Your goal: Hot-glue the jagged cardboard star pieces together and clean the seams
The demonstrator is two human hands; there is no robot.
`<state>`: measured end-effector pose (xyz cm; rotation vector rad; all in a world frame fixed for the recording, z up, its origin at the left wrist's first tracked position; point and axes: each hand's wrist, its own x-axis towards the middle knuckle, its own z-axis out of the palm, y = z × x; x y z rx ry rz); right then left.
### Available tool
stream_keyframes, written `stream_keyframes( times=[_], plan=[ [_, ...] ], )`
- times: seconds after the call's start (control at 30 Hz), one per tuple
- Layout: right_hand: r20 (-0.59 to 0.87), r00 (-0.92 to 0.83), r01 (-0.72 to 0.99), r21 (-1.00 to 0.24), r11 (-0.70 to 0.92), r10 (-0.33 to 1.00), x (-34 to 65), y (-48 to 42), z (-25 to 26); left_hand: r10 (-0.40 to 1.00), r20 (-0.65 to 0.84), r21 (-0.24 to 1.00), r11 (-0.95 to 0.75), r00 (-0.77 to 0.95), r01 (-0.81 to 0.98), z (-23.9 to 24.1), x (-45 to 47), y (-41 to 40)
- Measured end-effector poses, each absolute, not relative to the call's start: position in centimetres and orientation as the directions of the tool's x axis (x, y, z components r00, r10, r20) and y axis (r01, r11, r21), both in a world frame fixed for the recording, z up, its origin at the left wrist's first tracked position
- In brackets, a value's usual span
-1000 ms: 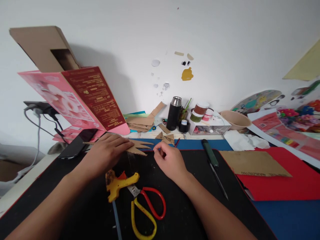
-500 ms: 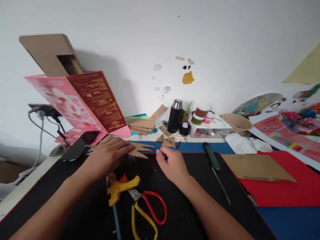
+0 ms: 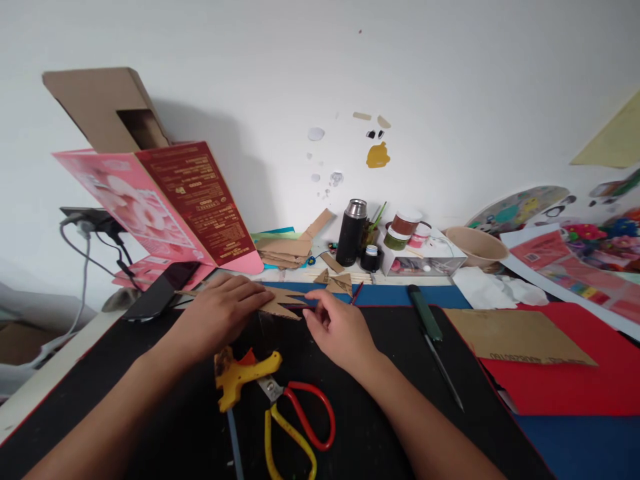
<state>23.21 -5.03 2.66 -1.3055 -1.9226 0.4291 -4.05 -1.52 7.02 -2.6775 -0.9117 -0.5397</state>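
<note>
Sharply spiked brown cardboard (image 3: 281, 308), ragged-edged, left fingers (image 3: 246, 291) closed over it, right fingers (image 3: 319, 297) parted

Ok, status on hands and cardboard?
Left hand on spiky cardboard cutout. Right hand at its tips, thumb and forefinger parted. Scissors lie nearer the camera.

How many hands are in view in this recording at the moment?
2: the left hand lies over the notched cardboard piece, and the right hand is at its pointed ends. No other hand shows.
</note>
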Motion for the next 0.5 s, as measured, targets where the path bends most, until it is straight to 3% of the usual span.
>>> stream_keyframes(
  times=[0.5],
  plan=[
    [0.432, -0.297, 0.723, -0.481, 0.496, 0.852, 23.39, -4.89, 2.73, 0.549, 0.362, -0.081, -0.786, 0.753, 0.612, 6.74, -3.6, -1.57]
  ],
)
